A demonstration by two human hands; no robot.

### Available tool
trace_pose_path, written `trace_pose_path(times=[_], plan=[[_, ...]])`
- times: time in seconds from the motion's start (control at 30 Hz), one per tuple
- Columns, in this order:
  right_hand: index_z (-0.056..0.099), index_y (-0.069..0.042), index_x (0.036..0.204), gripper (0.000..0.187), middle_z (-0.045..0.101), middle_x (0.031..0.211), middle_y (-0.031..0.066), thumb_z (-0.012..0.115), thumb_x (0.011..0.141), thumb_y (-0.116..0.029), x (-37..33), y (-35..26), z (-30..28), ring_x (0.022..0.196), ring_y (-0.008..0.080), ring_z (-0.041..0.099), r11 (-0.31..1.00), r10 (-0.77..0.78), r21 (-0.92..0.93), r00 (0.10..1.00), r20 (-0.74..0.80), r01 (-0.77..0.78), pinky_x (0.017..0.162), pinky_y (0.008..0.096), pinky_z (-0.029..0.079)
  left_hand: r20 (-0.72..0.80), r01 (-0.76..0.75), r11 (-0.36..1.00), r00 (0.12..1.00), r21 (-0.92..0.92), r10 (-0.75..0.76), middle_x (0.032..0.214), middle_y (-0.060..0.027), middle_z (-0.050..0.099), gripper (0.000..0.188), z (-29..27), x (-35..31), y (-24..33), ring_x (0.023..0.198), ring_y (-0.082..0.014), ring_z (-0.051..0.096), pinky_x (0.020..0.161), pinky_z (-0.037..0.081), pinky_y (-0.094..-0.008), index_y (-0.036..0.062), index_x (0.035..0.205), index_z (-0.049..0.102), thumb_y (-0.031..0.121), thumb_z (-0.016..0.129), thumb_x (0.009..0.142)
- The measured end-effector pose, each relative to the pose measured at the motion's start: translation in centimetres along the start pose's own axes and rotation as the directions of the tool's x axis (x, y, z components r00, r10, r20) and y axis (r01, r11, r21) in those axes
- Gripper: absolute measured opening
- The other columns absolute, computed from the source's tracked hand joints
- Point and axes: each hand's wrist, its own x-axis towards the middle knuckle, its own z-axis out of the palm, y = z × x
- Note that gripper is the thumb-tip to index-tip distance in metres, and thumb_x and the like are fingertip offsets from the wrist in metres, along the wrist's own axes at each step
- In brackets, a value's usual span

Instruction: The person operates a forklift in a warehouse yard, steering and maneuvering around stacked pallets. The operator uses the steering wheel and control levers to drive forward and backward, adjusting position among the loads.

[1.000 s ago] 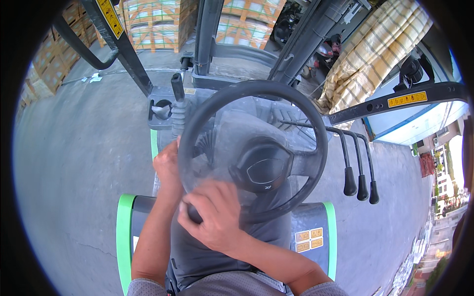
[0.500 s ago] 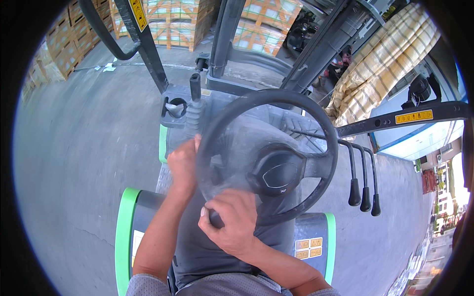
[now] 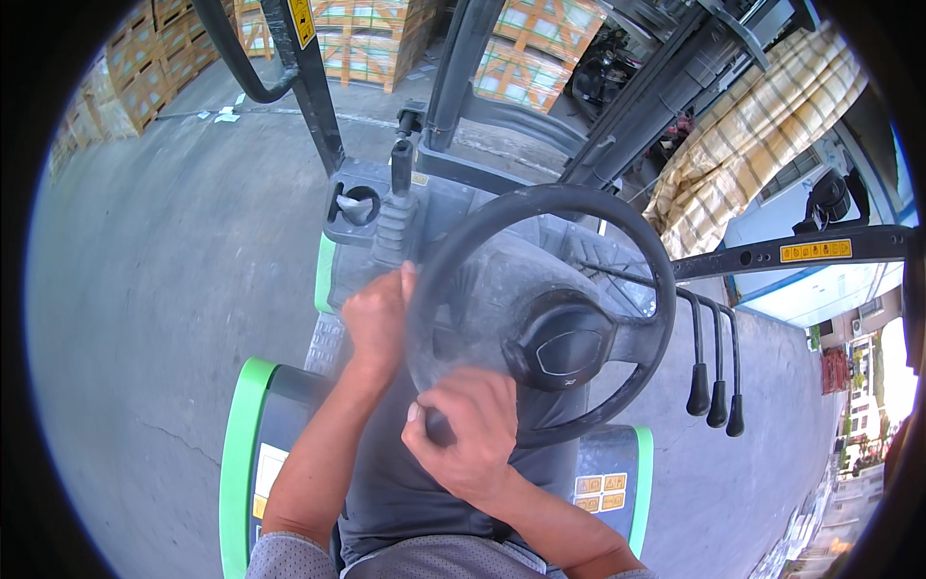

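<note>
A dark forklift steering wheel (image 3: 632,378) fills the middle of the head view, tilted, its hub dusty. At the left of its rim, my left hand (image 3: 378,317) is closed, with the thumb up along the rim. My right hand (image 3: 471,425) crosses the lower left part of the wheel, its fingers wrapped round a dark rounded knob (image 3: 440,427) that is mostly hidden by them. Just beyond my left hand stands an upright lever (image 3: 401,169) with a ribbed rubber boot; neither hand touches it.
Three black-knobbed levers (image 3: 718,400) rise right of the wheel. A cup holder (image 3: 357,205) with crumpled white material sits at the front left. Mast rails (image 3: 632,106) stand ahead, with wooden crates (image 3: 357,58) beyond. A striped curtain (image 3: 752,135) hangs at the right, above concrete floor (image 3: 174,289).
The cab and wheel sit slightly further right and lower in the picture. Both hands keep their places on the wheel and knob.
</note>
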Motion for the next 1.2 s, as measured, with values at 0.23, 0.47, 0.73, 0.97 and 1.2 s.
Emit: trace_pose_path(times=[0.23,0.47,0.73,0.97,1.2], plan=[[0.067,-0.009,0.089,0.029,0.064,0.091,0.0022,0.082,0.065,-0.004,-1.5,-1.0,-0.4,0.089,0.0239,0.064,1.000,0.001,-0.010,1.000,-0.004,-0.001,0.080,0.0391,0.046,-0.008,-0.011,1.000,1.000,-0.005,0.011,0.060,-0.0138,0.062,0.041,-1.1,-1.2,0.3,0.049,-0.0348,0.061,0.047,0.046,-0.0441,0.0067,0.062,0.060,0.023,0.065,0.099],[0.067,-0.010,0.091,0.031,0.065,0.091,0.0024,0.082,0.065,-0.004,-3.1,-2.5,-1.1,0.089,0.0246,0.063,1.000,0.007,-0.009,1.000,0.004,-0.007,0.080,0.0391,0.046,-0.005,-0.009,1.000,1.000,-0.023,0.009,0.060,-0.0136,0.062,0.041,-2.7,-2.6,0.8,0.049,-0.0350,0.060,0.046,0.045,-0.0450,0.0070,0.061,0.058,0.023,0.065,0.098],[0.067,-0.010,0.092,0.030,0.065,0.092,0.0027,0.082,0.067,-0.005,-5.0,-3.7,-1.7,0.089,0.0251,0.063,1.000,0.014,-0.016,1.000,-0.005,-0.014,0.081,0.0395,0.046,-0.011,-0.028,0.999,1.000,-0.021,0.028,0.059,-0.0134,0.060,0.041,-4.2,-4.2,1.2,0.049,-0.0344,0.060,0.046,0.044,-0.0444,0.0063,0.061,0.058,0.022,0.065,0.098],[0.068,-0.009,0.098,0.032,0.065,0.097,0.0045,0.085,0.070,-0.011,-6.7,-5.0,-1.5,0.093,0.0269,0.063,1.000,0.026,-0.005,1.000,0.016,-0.026,0.083,0.0410,0.046,-0.016,-0.050,0.999,0.999,-0.020,0.049,0.059,-0.0131,0.060,0.041,-4.8,-5.9,0.1,0.049,-0.0339,0.059,0.047,0.044,-0.0439,0.0060,0.060,0.058,0.022,0.066,0.098],[0.066,-0.003,0.113,0.040,0.068,0.108,0.0129,0.083,0.079,-0.017,-9.3,-5.2,-5.3,0.101,0.0318,0.064,0.984,0.140,0.098,0.986,0.088,-0.149,0.091,0.0436,0.050,-0.020,-0.045,0.999,0.999,-0.018,0.044,0.060,-0.0150,0.061,0.040,-5.7,-7.2,-1.0,0.051,-0.0346,0.060,0.049,0.045,-0.0440,0.0053,0.061,0.059,0.021,0.064,0.097]])
